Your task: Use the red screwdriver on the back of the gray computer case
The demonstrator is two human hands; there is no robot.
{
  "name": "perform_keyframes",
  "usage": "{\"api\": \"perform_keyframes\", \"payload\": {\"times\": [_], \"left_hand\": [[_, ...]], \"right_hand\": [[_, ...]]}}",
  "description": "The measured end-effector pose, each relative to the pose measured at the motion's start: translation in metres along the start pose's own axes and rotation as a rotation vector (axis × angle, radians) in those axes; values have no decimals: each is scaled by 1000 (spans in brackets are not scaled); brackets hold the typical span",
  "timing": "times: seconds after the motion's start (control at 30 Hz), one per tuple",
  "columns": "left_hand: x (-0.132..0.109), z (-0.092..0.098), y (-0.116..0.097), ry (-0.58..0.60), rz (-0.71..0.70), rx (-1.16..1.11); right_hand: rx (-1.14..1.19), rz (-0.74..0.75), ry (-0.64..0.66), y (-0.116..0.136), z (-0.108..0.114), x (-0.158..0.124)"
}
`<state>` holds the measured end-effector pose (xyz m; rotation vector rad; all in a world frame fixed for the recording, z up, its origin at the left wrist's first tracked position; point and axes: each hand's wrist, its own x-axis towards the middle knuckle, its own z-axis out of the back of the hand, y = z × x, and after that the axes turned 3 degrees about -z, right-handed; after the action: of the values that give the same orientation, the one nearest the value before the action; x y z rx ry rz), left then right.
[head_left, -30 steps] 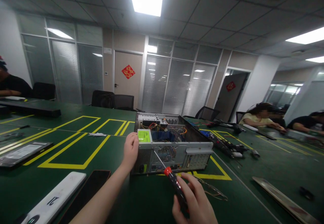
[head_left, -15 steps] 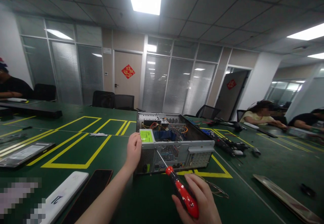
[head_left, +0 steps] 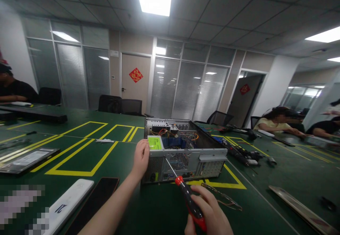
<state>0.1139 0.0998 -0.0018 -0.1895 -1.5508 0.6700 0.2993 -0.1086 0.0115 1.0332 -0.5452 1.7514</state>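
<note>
An open computer case (head_left: 207,153) sits on the table, its metal back panel facing me. A power supply (head_left: 155,143) with a bright green label is in its near left corner. My left hand (head_left: 141,157) is closed at that corner, its fingers curled against the power supply's left side; the fingertips are partly hidden. In my right hand (head_left: 212,210) is a red and black screwdriver (head_left: 189,196), the fingers wrapped around its handle. Its shaft slants up and left, with the tip at the back panel just below the power supply. Any screw there is too small to make out.
Eyeglasses (head_left: 225,199) lie right of the screwdriver. A white power bank-like block (head_left: 69,203), a dark phone-like slab (head_left: 95,203) and a hard drive (head_left: 32,160) lie left. Cables and black parts (head_left: 244,153) are at right. People sit at both far sides.
The screwdriver's handle has turned, showing more black where red faced me. My right fingers have closed further around it. The tip and my left hand stay in place; the view shifted slightly.
</note>
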Motion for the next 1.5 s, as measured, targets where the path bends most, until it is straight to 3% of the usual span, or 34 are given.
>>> {"api": "perform_keyframes", "payload": {"times": [0.13, 0.37, 0.53, 0.77, 0.93, 1.03, 1.17, 1.23, 1.4, 1.5], "left_hand": [[1, 1, -2, 13, 25, 2], [1, 1, -2, 10, 37, -3], [1, 1, -2, 15, 37, -1], [1, 1, -3, 13, 35, -13], [1, 1, -2, 10, 48, -11], [1, 1, -2, 14, 54, -7], [1, 1, -3, 12, 55, -8], [1, 1, -3, 15, 53, -7], [1, 2, -3, 14, 52, -7], [1, 2, -4, 14, 47, -8]], "right_hand": [[7, -74, 68, -2, -2, -2], [27, -2, -52, -5, -5, 1], [61, -101, 76, -6, -2, -2], [-43, 90, -103, -6, -4, -1], [-7, 9, 79, -8, 3, 2], [38, -33, -4, -7, -1, 1], [90, 34, -99, -11, -7, 0], [53, 43, -69, -15, -4, 0], [-9, -26, 153, -16, 9, 5], [-34, 10, 27, -11, 9, 5]]}}
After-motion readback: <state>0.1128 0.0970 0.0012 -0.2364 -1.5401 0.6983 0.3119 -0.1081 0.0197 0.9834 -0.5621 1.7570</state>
